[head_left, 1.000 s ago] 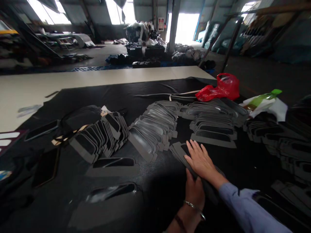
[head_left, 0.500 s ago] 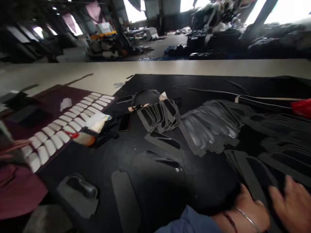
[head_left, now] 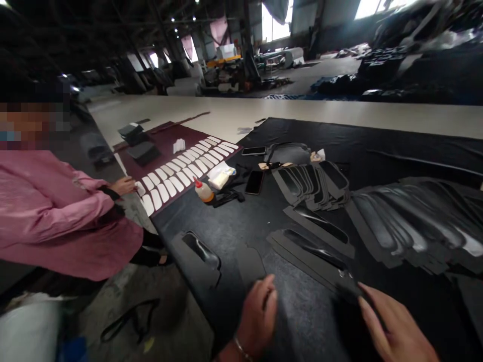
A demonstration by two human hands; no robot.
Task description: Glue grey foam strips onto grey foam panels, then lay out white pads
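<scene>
My left hand (head_left: 260, 309) is at the near edge of the black-covered table, its fingers curled over the lower end of a plain dark grey panel (head_left: 250, 262). Farther right, my right hand (head_left: 398, 324) pinches the near end of a long grey-edged black panel (head_left: 309, 256), which lies slanting on the table. The fingertips there are partly blurred. A short panel with a glossy black inset (head_left: 199, 256) rests to the left of my left hand. Behind the long panel is another similar slanting panel (head_left: 320, 226).
Fanned stacks of panels (head_left: 307, 186) and shinier panels (head_left: 415, 216) cover the right side. A red-tipped squeeze bottle (head_left: 204, 192) and a phone (head_left: 254, 182) lie mid-table. At left, a person in a pink top (head_left: 71, 211) reaches toward rows of white pieces (head_left: 181, 173).
The view has swung left, showing the co-worker. My hands have come away from the panels at right; the left is now at the plain grey panel, the right at the long slanting one.
</scene>
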